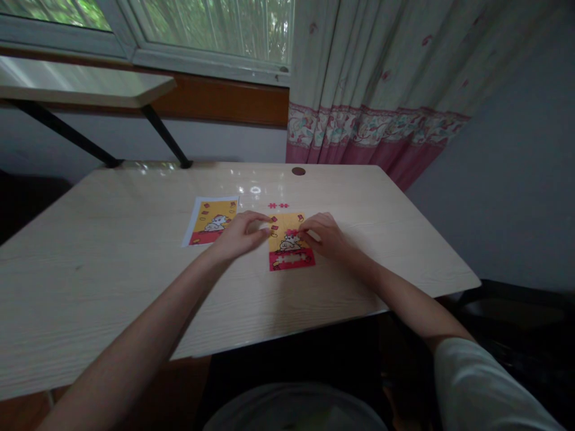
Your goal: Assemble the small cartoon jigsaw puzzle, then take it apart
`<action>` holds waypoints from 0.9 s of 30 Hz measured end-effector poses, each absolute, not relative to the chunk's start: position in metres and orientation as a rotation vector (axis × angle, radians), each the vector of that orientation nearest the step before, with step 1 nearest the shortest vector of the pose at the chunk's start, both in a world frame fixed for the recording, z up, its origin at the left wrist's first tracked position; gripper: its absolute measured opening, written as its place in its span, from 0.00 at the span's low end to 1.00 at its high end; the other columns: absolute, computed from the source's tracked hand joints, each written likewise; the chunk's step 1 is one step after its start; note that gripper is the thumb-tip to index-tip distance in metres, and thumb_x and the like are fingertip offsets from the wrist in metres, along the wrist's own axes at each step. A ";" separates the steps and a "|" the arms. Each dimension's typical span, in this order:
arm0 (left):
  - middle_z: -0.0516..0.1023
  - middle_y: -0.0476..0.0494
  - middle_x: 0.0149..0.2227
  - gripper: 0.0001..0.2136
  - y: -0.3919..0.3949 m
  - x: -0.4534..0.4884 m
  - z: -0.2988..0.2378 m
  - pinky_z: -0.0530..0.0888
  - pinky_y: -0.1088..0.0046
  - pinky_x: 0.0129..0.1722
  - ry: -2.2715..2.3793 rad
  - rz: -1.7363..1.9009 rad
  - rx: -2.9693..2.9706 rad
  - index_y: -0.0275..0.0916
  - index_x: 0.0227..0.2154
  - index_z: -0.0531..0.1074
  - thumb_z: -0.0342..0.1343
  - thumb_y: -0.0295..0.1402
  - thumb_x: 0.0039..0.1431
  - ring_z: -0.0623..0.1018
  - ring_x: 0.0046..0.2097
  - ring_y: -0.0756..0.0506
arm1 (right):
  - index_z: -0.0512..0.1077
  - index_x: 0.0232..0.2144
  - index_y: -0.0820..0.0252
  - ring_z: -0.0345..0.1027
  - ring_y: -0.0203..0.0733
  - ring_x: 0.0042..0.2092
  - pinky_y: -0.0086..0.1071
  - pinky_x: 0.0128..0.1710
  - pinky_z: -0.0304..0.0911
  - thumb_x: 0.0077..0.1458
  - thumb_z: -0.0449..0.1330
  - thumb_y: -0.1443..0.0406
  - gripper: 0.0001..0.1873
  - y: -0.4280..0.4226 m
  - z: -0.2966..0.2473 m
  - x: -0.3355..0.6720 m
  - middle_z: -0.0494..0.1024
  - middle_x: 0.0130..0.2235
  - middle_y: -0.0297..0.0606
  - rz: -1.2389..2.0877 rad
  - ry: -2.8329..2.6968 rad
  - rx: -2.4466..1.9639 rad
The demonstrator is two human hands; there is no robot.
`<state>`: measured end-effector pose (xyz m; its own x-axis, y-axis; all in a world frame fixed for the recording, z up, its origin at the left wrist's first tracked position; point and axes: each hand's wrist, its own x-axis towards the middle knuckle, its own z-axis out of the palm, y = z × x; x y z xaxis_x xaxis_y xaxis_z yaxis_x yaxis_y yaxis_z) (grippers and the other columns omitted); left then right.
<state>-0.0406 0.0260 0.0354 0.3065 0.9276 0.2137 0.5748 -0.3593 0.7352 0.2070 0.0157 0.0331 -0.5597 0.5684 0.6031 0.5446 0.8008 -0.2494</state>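
Note:
A jigsaw puzzle (287, 221) with a yellow top, a white cartoon animal and a red lower band lies on the table in front of me. Its red band has a pale gap (291, 258) where the tabletop shows through. My right hand (324, 233) is over the puzzle's right side, pinching a small red puzzle piece (293, 232) above the picture. At the left edge of the puzzle rests my left hand (248, 233), thumb and forefinger apart and nothing between them. Two loose red puzzle pieces (272, 205) lie just beyond the puzzle.
A printed sheet (202, 218) with the same picture lies left of the puzzle, partly behind my left hand. The wooden table (112, 269) has a round brown disc (299, 171) near its back edge. A raised shelf (90, 84) stands at the back left, and a curtain (354, 120) hangs behind.

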 end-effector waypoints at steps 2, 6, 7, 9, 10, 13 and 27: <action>0.72 0.37 0.47 0.20 0.027 -0.044 0.033 0.65 0.57 0.50 1.281 0.762 2.216 0.38 0.44 0.70 0.54 0.44 0.51 0.70 0.49 0.39 | 0.69 0.32 0.60 0.65 0.38 0.36 0.33 0.39 0.54 0.58 0.54 0.64 0.06 0.014 0.031 0.205 0.75 0.32 0.37 0.111 -2.363 -0.783; 0.63 0.32 0.56 0.30 0.027 -0.045 0.020 0.60 0.54 0.55 1.235 0.534 2.349 0.36 0.54 0.61 0.54 0.47 0.50 0.63 0.57 0.35 | 0.71 0.32 0.60 0.65 0.38 0.37 0.33 0.41 0.53 0.58 0.55 0.62 0.07 0.008 0.025 0.198 0.75 0.34 0.37 0.226 -2.526 -0.779; 0.61 0.31 0.58 0.32 0.027 -0.045 0.017 0.59 0.53 0.56 1.247 0.483 2.365 0.35 0.55 0.60 0.54 0.48 0.50 0.61 0.58 0.34 | 0.71 0.32 0.60 0.66 0.38 0.38 0.33 0.42 0.53 0.58 0.55 0.62 0.07 0.007 0.024 0.197 0.75 0.34 0.37 0.242 -2.554 -0.789; 0.59 0.30 0.59 0.33 0.027 -0.044 0.013 0.57 0.51 0.56 1.268 0.401 2.393 0.36 0.57 0.57 0.53 0.49 0.50 0.60 0.59 0.33 | 0.71 0.32 0.60 0.65 0.38 0.38 0.33 0.43 0.53 0.57 0.56 0.63 0.07 0.005 0.023 0.194 0.75 0.35 0.37 0.260 -2.594 -0.804; 0.58 0.30 0.59 0.34 0.027 -0.045 0.011 0.56 0.50 0.56 1.270 0.373 2.404 0.37 0.57 0.56 0.53 0.49 0.50 0.59 0.60 0.33 | 0.72 0.32 0.60 0.65 0.38 0.39 0.33 0.43 0.53 0.57 0.56 0.63 0.07 0.004 0.024 0.193 0.75 0.34 0.37 0.264 -2.609 -0.808; 0.56 0.31 0.61 0.35 0.026 -0.045 0.011 0.55 0.50 0.56 1.264 0.343 2.426 0.39 0.59 0.53 0.53 0.50 0.51 0.56 0.61 0.33 | 0.72 0.32 0.60 0.65 0.38 0.39 0.33 0.42 0.53 0.57 0.56 0.63 0.07 0.002 0.026 0.192 0.75 0.34 0.37 0.271 -2.644 -0.812; 0.55 0.30 0.61 0.40 0.021 -0.037 0.014 0.54 0.49 0.56 1.361 0.284 2.440 0.39 0.59 0.53 0.57 0.51 0.44 0.55 0.61 0.32 | 0.73 0.30 0.59 0.64 0.39 0.38 0.33 0.42 0.53 0.55 0.57 0.63 0.07 0.003 0.021 0.194 0.76 0.33 0.36 0.177 -2.656 -0.759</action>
<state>-0.0367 0.0214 0.0141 0.5236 0.8519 0.0122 0.7859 -0.4885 0.3792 0.1938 0.0030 0.0215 -0.7857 0.5315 0.3165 0.4848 0.8469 -0.2186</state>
